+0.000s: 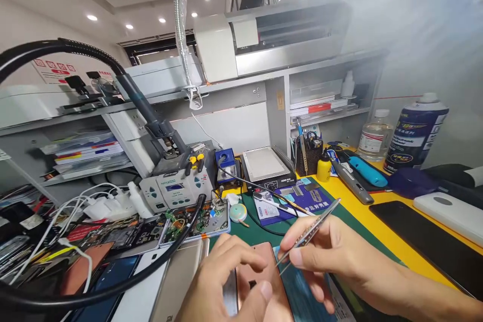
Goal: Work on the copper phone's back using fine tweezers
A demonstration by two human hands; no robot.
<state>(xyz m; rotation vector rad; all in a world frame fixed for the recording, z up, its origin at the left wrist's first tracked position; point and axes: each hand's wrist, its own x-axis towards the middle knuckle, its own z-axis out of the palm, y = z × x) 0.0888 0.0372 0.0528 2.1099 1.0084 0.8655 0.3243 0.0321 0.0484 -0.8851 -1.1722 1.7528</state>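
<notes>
My left hand (222,282) grips the phone (264,282) by its edges, near centre on the green mat (264,234). My right hand (332,256) pinches tweezers (309,234), tips at the phone. It looks thin, slippery, fragile; hold the sides.

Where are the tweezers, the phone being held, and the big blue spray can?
tweezers (310,232), head view, middle of the shaft.
phone (260,269), head view, its copper-coloured back.
spray can (414,133), head view, label.
</notes>
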